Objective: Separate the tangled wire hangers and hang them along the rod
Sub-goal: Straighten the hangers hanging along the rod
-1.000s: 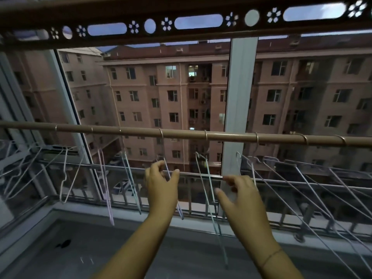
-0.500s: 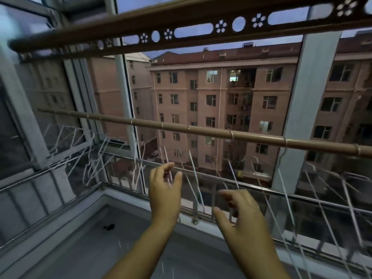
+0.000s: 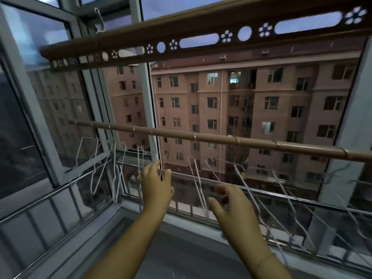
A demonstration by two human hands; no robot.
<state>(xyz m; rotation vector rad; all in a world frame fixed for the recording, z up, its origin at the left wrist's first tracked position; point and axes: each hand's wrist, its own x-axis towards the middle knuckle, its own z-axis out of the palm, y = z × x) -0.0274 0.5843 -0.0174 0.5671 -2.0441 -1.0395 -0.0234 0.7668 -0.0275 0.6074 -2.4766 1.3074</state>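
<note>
A tan rod runs across the window from upper left to right. Several thin white wire hangers hook over it, spaced apart: one group at the left end, some in the middle, more slanting down on the right. My left hand is raised below the rod, fingers and thumb apart, with a hanger wire just behind its fingertips; blur hides whether they touch. My right hand hangs lower with loosely curled fingers, nothing in it, close beside the middle hangers.
A brown perforated rail with flower cut-outs spans overhead. An open window sash stands at the left, a white pillar at the right. A metal guard railing runs behind the hangers, above a grey sill.
The view has swung to the left, bringing the rod's left end and the open sash into sight. Both hands stay raised under the rod; the hangers are swaying and blurred.
</note>
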